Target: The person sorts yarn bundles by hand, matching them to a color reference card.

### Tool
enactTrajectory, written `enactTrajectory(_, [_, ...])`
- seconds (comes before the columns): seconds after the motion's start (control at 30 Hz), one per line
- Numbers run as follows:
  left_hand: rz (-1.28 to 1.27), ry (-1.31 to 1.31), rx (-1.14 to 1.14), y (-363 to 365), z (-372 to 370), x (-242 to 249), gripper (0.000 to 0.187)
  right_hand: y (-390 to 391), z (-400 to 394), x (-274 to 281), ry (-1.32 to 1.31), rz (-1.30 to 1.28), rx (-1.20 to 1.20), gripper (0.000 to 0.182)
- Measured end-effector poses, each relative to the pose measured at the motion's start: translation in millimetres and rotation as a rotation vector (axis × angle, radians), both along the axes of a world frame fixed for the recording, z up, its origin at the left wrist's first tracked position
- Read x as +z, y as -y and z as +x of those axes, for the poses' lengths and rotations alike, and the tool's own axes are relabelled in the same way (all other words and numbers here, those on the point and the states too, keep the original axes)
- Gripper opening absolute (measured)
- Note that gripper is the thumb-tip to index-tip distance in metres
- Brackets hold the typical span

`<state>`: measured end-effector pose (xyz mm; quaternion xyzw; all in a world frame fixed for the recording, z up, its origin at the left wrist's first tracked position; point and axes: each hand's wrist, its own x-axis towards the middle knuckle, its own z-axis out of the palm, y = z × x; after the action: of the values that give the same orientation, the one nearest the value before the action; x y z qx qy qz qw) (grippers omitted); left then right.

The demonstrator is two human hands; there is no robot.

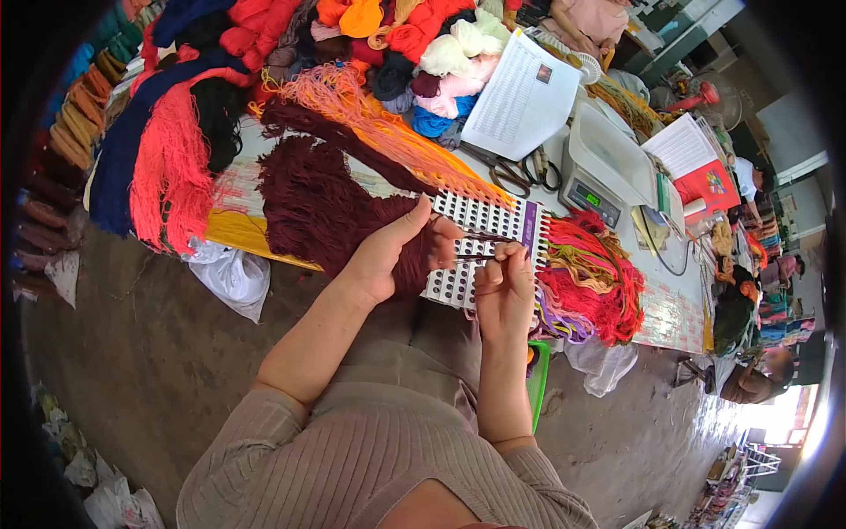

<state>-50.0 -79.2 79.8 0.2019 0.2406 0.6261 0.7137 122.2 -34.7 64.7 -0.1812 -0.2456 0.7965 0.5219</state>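
A white card with rows of round holes and a purple strip (454,284) lies at the table's front edge. Dark maroon thread (308,198) spreads over its left part. My left hand (401,247) is among this thread, with strands between thumb and fingers. Over the card's right part, my right hand (507,282) pinches the ends of dark strands that stretch between both hands. Orange thread (432,150) hangs from the card's far edge. Red and multicoloured threads (590,282) bunch at its right side.
Scissors (511,176), a digital scale (590,198) with a clear tray and a printed sheet (524,97) lie beyond the card. Yarn heaps (379,44) fill the back. White plastic bags (233,278) hang below the edge. Other people are at the back and right.
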Motion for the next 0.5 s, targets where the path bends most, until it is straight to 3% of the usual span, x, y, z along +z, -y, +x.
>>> enactTrajectory(0.1, [-0.084, -0.083, 0.074, 0, 10, 12, 0.045, 11, -11, 2, 0.416, 0.126, -0.071, 0.017])
enactTrajectory(0.13, [-0.016, -0.092, -0.009, 0, 8, 5, 0.043, 15, -14, 7, 0.61, 0.269, -0.023, 0.015])
enactTrajectory(0.33, [-0.016, -0.204, -0.153, 3, 16, 0, 0.037, 24, -31, 14, 0.632, 0.371, -0.03, 0.007])
enactTrajectory(0.5, [-0.021, -0.086, -0.05, 2, 17, 3, 0.033, 22, -25, 9, 0.566, 0.373, -0.012, 0.007])
